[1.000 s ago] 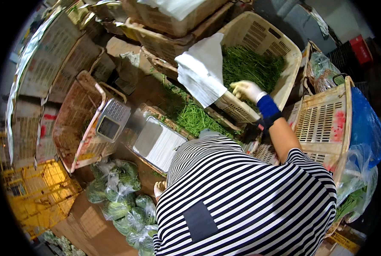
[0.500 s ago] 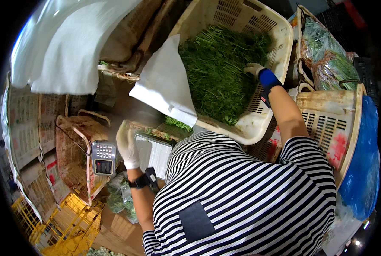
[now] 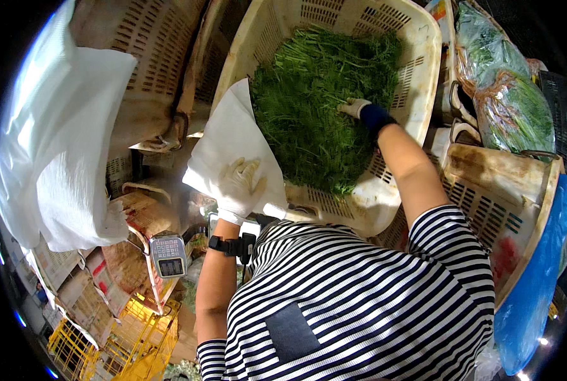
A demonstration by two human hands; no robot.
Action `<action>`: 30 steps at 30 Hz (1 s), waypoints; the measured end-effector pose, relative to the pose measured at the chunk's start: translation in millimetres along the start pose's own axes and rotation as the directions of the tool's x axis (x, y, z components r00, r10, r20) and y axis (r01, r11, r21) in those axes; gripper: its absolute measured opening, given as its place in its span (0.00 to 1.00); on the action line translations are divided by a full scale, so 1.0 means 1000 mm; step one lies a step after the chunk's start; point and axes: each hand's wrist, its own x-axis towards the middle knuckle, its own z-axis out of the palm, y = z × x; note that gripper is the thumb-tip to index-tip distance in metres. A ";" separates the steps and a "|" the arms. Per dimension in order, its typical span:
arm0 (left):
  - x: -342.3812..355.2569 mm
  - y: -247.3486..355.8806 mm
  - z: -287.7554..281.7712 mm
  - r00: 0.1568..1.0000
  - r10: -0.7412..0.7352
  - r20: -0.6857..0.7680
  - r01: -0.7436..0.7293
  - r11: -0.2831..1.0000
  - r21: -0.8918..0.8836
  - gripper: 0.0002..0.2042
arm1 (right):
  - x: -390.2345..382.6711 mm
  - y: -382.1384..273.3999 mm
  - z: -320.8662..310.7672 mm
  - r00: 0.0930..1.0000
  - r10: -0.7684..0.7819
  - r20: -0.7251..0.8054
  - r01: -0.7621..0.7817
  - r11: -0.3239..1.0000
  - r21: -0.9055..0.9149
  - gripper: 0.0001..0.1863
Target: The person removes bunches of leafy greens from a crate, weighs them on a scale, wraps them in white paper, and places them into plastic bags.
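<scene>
Feathery green leafy stems (image 3: 309,120) fill much of a large cream plastic basket (image 3: 417,76) in front of me. My right hand (image 3: 354,106), in a pale glove with a dark blue cuff, rests on the greens with its fingers stretched out, their tips partly among the leaves. A white sheet (image 3: 223,133) hangs over the basket's near left side. Against this sheet lies my gloved left hand (image 3: 239,187), open, with its fingers apart. Below that wrist, a scale's metal plate (image 3: 251,230) shows in part.
A scale's keypad display (image 3: 168,256) stands at the left beside stained baskets. Another white sheet (image 3: 80,140) hangs at the upper left. Yellow crates (image 3: 137,340) lie at the lower left. On the right are bagged greens (image 3: 515,114), a cream basket (image 3: 486,184) and blue plastic (image 3: 531,279).
My left hand has moved right and up from beside the scale onto the white sheet. My right hand has shifted left across the greens. The view has turned somewhat.
</scene>
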 end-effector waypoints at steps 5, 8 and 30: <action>-0.007 -0.011 0.014 0.996 -0.056 0.074 0.065 0.991 -0.119 0.18 | -0.032 -0.024 -0.007 0.991 0.043 0.130 -0.004 0.958 -0.287 0.36; 0.008 0.001 -0.004 0.988 0.077 -0.130 -0.081 0.996 -0.024 0.12 | -0.058 -0.039 0.001 0.998 0.050 -0.030 -0.057 0.936 -0.346 0.31; -0.012 -0.007 0.015 0.995 -0.073 0.063 0.070 0.997 0.042 0.13 | -0.259 -0.089 -0.037 0.634 -0.584 -0.506 0.773 0.485 0.409 0.12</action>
